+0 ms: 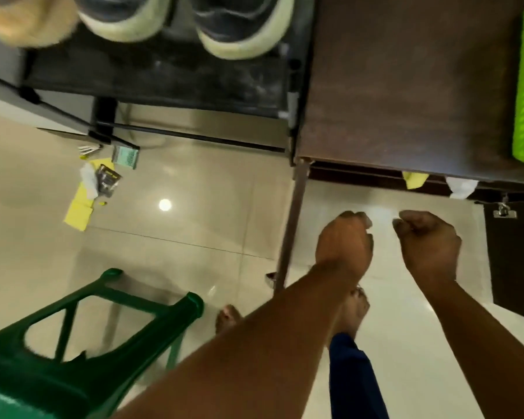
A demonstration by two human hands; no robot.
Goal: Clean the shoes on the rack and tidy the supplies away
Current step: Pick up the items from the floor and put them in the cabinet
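Up top — 2 shoes (182,19) on rack (164,71).

Dark sneakers (182,19) on black rack (164,74); yellow cloth (80,207) on floor (194,207).

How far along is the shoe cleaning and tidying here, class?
Possibly done: the dark shoes with pale soles stand on the black rack.
In hand: nothing; the left hand and right hand are curled, empty.
Left: the yellow cloth, dark packet and small green box lie on the tiled floor.
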